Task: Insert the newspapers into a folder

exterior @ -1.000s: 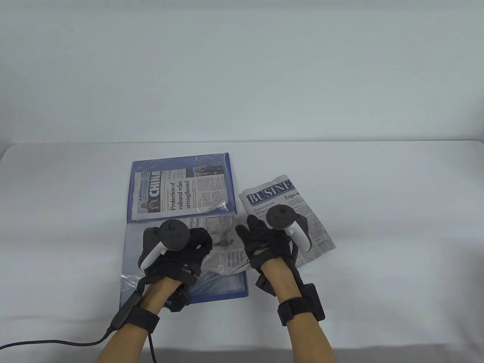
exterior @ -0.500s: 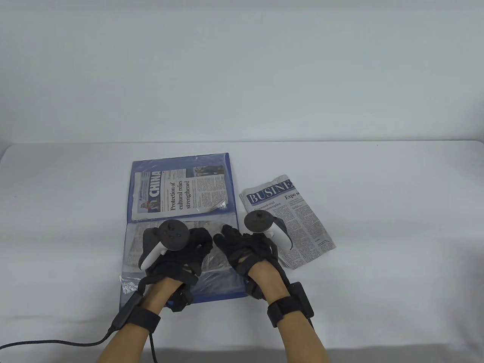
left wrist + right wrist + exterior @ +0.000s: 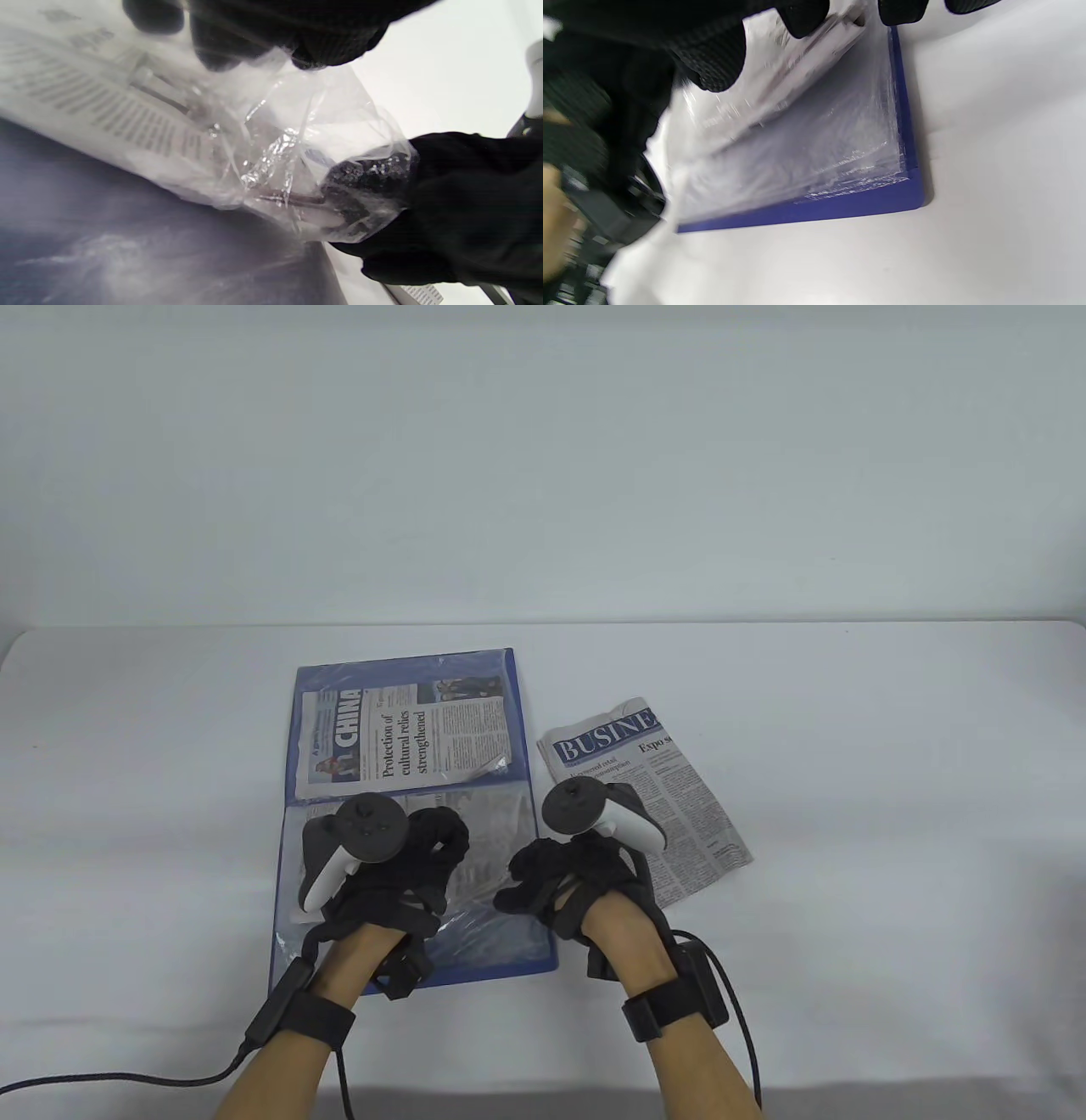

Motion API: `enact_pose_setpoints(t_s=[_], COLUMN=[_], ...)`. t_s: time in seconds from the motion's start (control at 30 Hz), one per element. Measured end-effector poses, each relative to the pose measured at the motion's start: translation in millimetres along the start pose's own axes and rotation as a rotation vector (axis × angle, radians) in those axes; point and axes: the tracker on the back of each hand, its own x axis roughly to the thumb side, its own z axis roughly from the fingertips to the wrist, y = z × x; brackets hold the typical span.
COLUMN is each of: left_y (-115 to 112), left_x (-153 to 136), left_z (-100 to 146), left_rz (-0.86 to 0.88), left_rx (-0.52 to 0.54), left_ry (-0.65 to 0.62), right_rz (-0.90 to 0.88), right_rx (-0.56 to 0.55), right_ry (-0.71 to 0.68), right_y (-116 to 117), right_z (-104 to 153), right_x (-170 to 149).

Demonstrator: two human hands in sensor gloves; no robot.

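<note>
An open blue folder (image 3: 501, 959) lies on the table. Its far page holds a "CHINA" newspaper (image 3: 407, 734) in a clear sleeve. A second folded newspaper (image 3: 488, 836) lies in the near page's clear sleeve (image 3: 297, 127). My left hand (image 3: 441, 848) grips the sleeve's plastic at its mouth, as the left wrist view (image 3: 254, 46) shows. My right hand (image 3: 530, 882) pinches the newspaper's edge (image 3: 797, 59), with its fingers (image 3: 360, 186) inside the sleeve. A "BUSINESS" newspaper (image 3: 679, 780) lies loose to the right of the folder.
The folder's near right corner (image 3: 908, 199) rests flat on the white table (image 3: 891, 814). A cable (image 3: 127, 1073) runs off to the left from my left wrist. The right tracker hangs over the near left corner of the BUSINESS paper.
My right hand has moved left and nearer, pushing the second newspaper into the near sleeve; it no longer sticks out past the folder's right edge. My left hand shifted slightly left.
</note>
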Motion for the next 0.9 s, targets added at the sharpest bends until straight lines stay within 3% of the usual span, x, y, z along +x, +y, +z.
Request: enact_pose_setpoints(t_s=[0.1, 0.2, 0.3, 0.4, 0.53, 0.7, 0.8, 0.9], left_y=[2, 4, 10, 21, 23, 23, 17, 12], left_x=[1, 4, 16, 43, 70, 80, 73, 64], left_z=[2, 5, 15, 34, 54, 63, 56, 47], left_rz=[0.01, -0.016, -0.036, -0.123, -0.187, -0.267, -0.191, -0.157], left_rx=[0.009, 0.04, 0.135, 0.278, 0.412, 0.466, 0.408, 0.344], left_ry=[-0.014, -0.02, -0.081, -0.202, -0.35, -0.402, -0.389, -0.349], right_rz=[0.149, 0.158, -0.008, -0.249, -0.381, -0.512, -0.601, -0.641], right_rx=[-0.081, -0.148, -0.246, -0.418, -0.567, -0.572, -0.474, -0.523], right_ry=[0.092, 0.102, 0.049, -0.021, -0.046, -0.06, -0.056, -0.047], right_y=[2, -3, -16, -31, -57, -82, -98, -113], right_z=[-5, -5, 3, 15, 25, 14, -7, -19], right_x=[14, 14, 8, 2, 3, 8, 3, 1])
